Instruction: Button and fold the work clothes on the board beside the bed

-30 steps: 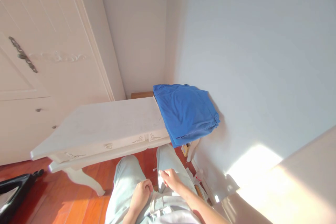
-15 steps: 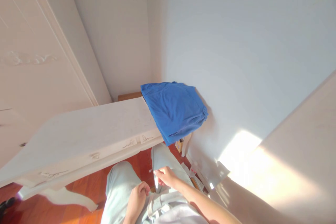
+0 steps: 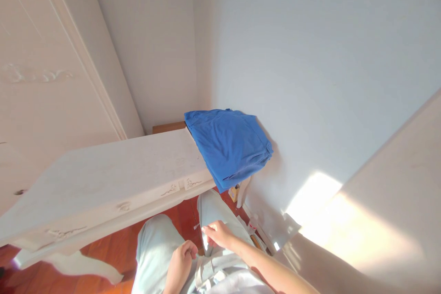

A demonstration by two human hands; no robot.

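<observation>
My left hand (image 3: 180, 262) and my right hand (image 3: 218, 235) are low in the view, both on pale grey-green trousers (image 3: 156, 248) that lie over my lap. The left hand's fingers are curled into the fabric near the waistband. The right hand pinches the fabric by the inner edge of the right leg. Beyond them, a folded blue garment (image 3: 229, 147) lies on the right end of a white carved table (image 3: 113, 174), hanging slightly over its edge beside the wall.
A cream wardrobe (image 3: 41, 78) fills the left side. A white wall (image 3: 310, 78) runs along the right, with a sunlit patch low down. The floor (image 3: 113, 248) is red-brown wood. Small items (image 3: 253, 227) lie by the skirting under the table's right end.
The view has swung, so the wardrobe handle and the black object at bottom left are gone from sight. Both hands stay on the trousers in nearly the same place.
</observation>
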